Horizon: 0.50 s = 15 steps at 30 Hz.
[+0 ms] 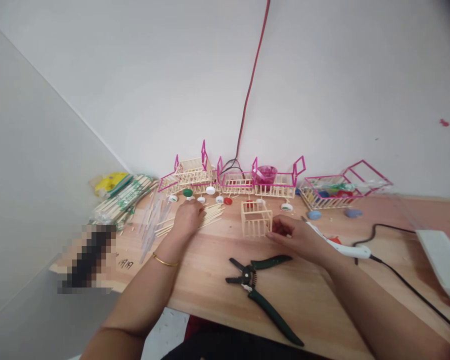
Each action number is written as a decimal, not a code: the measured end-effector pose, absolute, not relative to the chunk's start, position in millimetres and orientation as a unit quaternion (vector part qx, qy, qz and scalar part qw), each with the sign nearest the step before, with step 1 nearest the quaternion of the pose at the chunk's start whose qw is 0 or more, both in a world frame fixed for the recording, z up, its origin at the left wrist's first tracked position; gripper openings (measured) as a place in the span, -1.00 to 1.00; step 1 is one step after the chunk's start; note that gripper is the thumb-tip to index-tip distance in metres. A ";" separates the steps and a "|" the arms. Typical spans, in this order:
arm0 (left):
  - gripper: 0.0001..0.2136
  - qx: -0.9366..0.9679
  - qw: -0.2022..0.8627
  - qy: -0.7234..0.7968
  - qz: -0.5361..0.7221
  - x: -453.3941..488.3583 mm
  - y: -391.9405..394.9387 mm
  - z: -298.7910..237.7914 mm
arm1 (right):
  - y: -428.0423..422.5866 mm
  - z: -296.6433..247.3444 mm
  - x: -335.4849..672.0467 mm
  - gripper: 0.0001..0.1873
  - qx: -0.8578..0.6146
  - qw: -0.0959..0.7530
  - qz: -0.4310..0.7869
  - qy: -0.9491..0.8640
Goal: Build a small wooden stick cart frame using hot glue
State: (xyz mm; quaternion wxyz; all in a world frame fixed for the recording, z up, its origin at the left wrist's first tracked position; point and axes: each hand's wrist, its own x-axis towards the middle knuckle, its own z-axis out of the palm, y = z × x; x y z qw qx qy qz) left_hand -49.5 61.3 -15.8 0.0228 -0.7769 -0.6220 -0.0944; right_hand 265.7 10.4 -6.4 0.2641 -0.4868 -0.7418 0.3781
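A small box-shaped frame of pale wooden sticks [256,228] stands on the table in front of me. My right hand [292,234] grips its right side, thumb and fingertips at the corner post. My left hand [189,216] reaches over a loose pile of thin wooden sticks [212,216]; the back of the hand hides most of its fingers, so what they hold does not show. A white bottle cap [210,190] and a green cap [188,192] lie just beyond it. Wire strippers with dark green handles [272,312] rest nearer to me, jaws apart.
Stick carts with magenta edges [236,184] line the wall, one holding a magenta cup [267,176]. A white glue gun [347,248] with a black cord lies right, near a white box [441,262]. Clear glue sticks [150,227] and packed sticks [125,200] lie left.
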 end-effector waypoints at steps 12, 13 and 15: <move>-0.81 -0.771 0.029 -0.626 -0.113 -48.0 61.6 -14.7 | 12.2 -11.3 268.4 -0.80 -0.486 0.249 0.351 -0.761; -0.80 -0.769 0.029 -0.627 -0.121 -48.5 61.8 -14.5 | 12.9 -12.9 269.7 -0.82 -0.486 0.248 0.342 -0.765; -0.79 -0.767 0.031 -0.626 -0.140 -49.3 61.7 -14.2 | 14.0 -15.8 272.4 -0.86 -0.491 0.242 0.324 -0.772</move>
